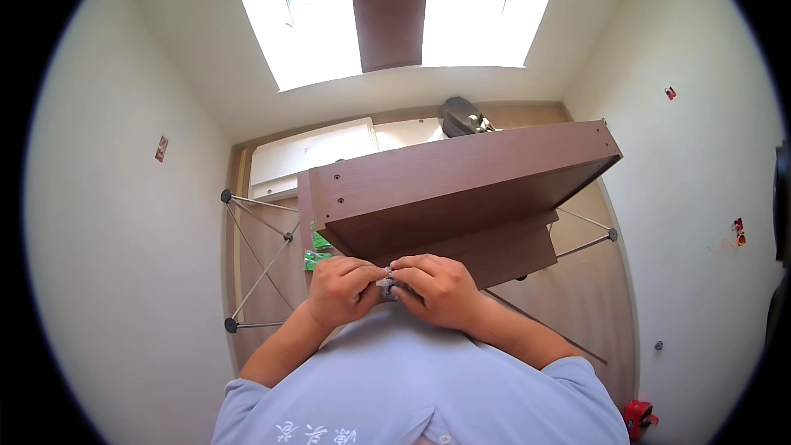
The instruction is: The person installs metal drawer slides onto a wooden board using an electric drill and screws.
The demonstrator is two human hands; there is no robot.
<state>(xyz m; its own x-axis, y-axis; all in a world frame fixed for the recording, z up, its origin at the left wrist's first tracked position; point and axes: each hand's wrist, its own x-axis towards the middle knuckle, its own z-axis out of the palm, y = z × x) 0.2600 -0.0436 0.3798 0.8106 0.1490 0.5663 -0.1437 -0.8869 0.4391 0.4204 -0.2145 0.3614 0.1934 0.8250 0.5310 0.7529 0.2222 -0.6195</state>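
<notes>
A: How far along are you with that small packet (pixel 385 283)?
B: You have it in both hands, so picking it up is done. It looks like clear plastic with something dark at it, but it is too small to tell whether you have opened it. I'd judge that work on it is unfinished, since your fingers are busy there.
A: And where does it sit against your fingers?
B: Between your two hands, in front of your shirt (pixel 428 379). Your left hand (pixel 344 287) pinches it from the left and your right hand (pixel 438 287) from the right, thumbs and fingertips drawn close together.
A: What lies just past your hands?
B: Green packets (pixel 315 259) near your left fingers, then the big brown cabinet piece (pixel 461 166). Its boards meet at an angle, so part of it seems assembled. You have dark spots at its left end; holes or fittings, I can't say.
A: Farther off?
B: You have white boards (pixel 317 148) lying flat beyond it, seemingly unused so far, and a black bag (pixel 463 118) near the wall under the window.
</notes>
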